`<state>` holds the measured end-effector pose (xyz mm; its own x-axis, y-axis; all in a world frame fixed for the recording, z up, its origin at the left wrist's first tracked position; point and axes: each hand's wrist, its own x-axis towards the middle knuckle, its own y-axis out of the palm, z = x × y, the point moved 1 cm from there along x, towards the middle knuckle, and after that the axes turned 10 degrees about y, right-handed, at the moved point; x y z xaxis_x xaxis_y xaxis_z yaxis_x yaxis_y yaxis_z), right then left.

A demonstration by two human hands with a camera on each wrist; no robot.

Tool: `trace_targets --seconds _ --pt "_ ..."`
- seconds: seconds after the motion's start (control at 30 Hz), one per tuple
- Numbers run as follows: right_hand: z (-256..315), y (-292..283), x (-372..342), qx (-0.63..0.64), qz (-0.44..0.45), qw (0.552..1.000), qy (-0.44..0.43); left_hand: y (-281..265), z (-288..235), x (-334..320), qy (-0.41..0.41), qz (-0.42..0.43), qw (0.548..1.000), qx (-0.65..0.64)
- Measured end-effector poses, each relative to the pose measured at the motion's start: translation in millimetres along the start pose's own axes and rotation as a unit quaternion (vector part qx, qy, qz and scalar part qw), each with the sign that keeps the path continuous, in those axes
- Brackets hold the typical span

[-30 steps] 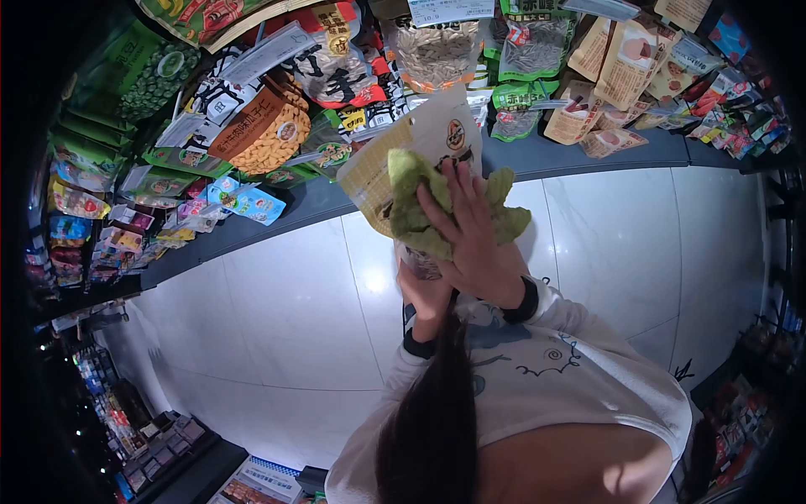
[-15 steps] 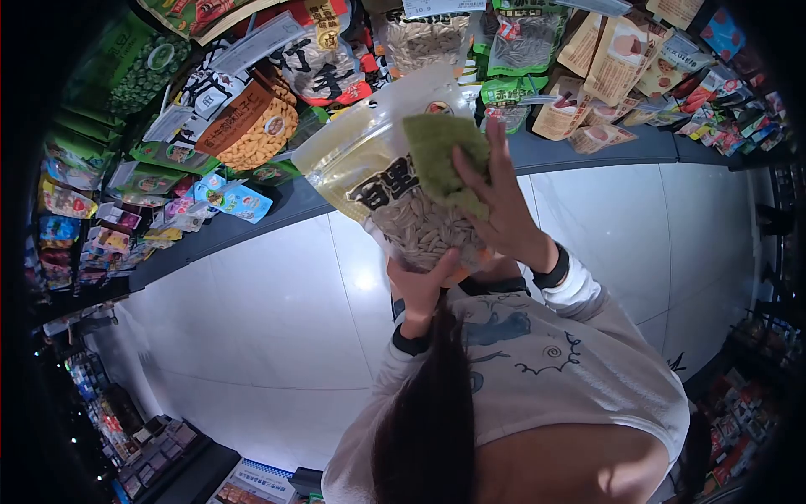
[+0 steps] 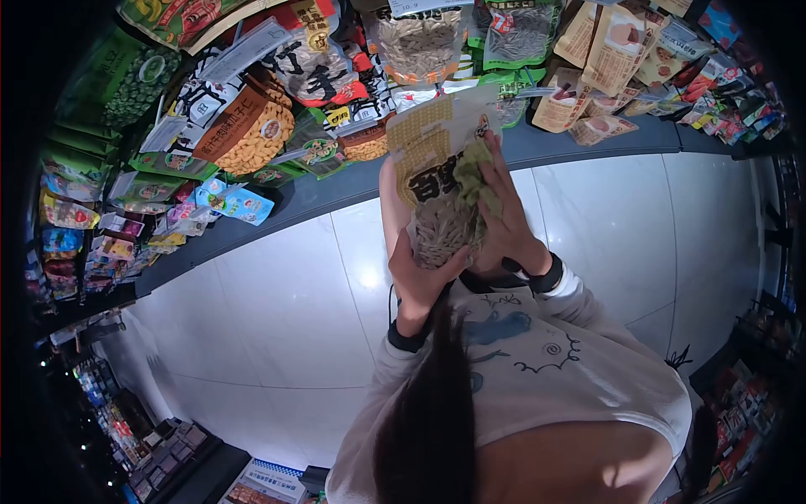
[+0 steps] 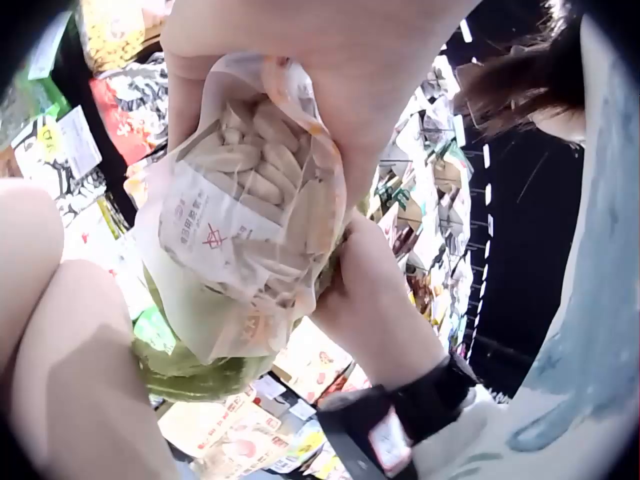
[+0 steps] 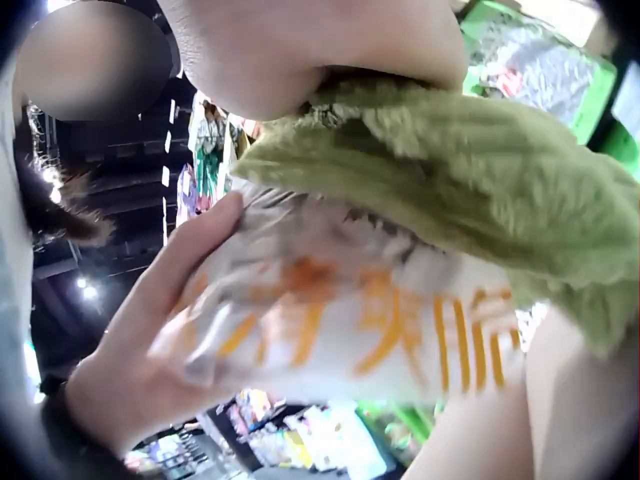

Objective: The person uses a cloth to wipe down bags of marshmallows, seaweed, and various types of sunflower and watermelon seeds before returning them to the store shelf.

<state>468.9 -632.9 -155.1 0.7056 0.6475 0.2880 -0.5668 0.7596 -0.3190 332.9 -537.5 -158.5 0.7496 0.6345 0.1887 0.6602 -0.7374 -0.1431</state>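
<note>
A clear-windowed bag of sunflower seeds (image 3: 441, 223), pale yellow and white at its top, stands tilted up in front of the person. My left hand (image 3: 417, 277) grips its lower left side, thumb across the front. The left wrist view looks at the bag's bottom (image 4: 240, 200), where large striped seeds and a white label show. Against the bag's right side, my right hand (image 3: 514, 231) holds a crumpled green cloth (image 3: 477, 181). In the right wrist view the cloth (image 5: 480, 180) lies along the bag, over orange lettering.
Ahead, a dark shelf edge (image 3: 315, 193) carries hanging snack packs, among them a brown-and-white nut bag (image 3: 252, 134), brown paper pouches (image 3: 617, 55) and a blue pouch (image 3: 235, 200). Below is a pale tiled floor (image 3: 277, 311). More stocked shelves stand at the lower left and right.
The cloth and right hand moved from across the bag's front to its right side, and the cloth bunched up. The bag turned more upright, its front print coming into view.
</note>
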Motion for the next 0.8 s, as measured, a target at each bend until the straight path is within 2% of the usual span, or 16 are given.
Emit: trace_targets --seconds 0.07,0.17,0.23,0.3,0.33,0.4,0.43,0.5,0.53,0.57,0.6,0.63,0.67,0.73,0.77,0.8 --pt "3.3 -11.4 13.6 -0.02 -0.025 0.999 0.019 6.6 0.8 -3.9 -0.008 0.012 0.999 0.038" --pt "21.0 -4.6 -1.8 -0.164 -0.032 0.985 -0.038 9.1 2.9 -4.4 -0.006 0.003 1.0 0.024" --pt "12.7 3.5 -24.3 -0.195 0.055 0.978 -0.051 2.5 13.8 -7.2 -0.006 -0.017 1.0 -0.01" --pt "1.7 10.9 -47.5 -0.223 0.147 0.962 -0.058 -6.7 13.4 -7.7 -0.01 -0.03 0.998 0.06" --pt "-0.9 12.9 -55.9 -0.226 0.169 0.959 -0.016 -10.1 14.5 -6.0 -0.002 -0.034 0.996 0.078" --pt "-16.8 13.2 -62.3 -0.274 0.161 0.948 -0.004 -17.5 19.0 -5.0 0.012 -0.033 0.991 0.129" --pt "-23.7 11.5 -64.0 -0.298 0.157 0.942 0.001 -19.8 18.3 -4.9 -0.005 -0.045 0.994 0.097" --pt "-34.0 1.3 -58.5 -0.095 0.08 0.989 0.076 -23.0 9.9 -1.0 -0.04 -0.069 0.996 0.031" --pt "-39.1 -3.7 -55.2 0.008 0.038 0.993 0.113 -29.9 15.8 -0.2 -0.036 -0.06 0.998 0.002" --pt "-41.3 -9.9 -50.9 0.139 -0.007 0.969 0.204 -36.5 25.4 -1.5 -0.082 -0.07 0.989 -0.099" --pt "-38.9 -17.6 -44.8 0.267 -0.051 0.918 0.289 -42.1 34.7 -3.0 -0.127 -0.079 0.969 -0.198" --pt "-32.7 -24.0 -39.8 0.387 -0.093 0.842 0.365 -44.7 41.1 -4.9 -0.17 -0.088 0.936 -0.294" --pt "-13.6 -30.9 -30.3 0.476 -0.09 0.805 0.344 -44.8 35.7 -3.4 -0.17 -0.089 0.918 -0.348" --pt "26.0 -39.8 -12.5 0.639 -0.08 0.706 0.294 -48.9 37.2 3.8 -0.128 0.028 0.934 -0.332" --pt "15.1 -33.7 -15.0 0.575 -0.106 0.76 0.285 -50.1 38.1 6.5 -0.106 0.088 0.937 -0.321" --pt "0.0 -22.6 -15.2 0.507 -0.132 0.808 0.27 -45.3 40.1 5.2 -0.098 0.096 0.946 -0.294"
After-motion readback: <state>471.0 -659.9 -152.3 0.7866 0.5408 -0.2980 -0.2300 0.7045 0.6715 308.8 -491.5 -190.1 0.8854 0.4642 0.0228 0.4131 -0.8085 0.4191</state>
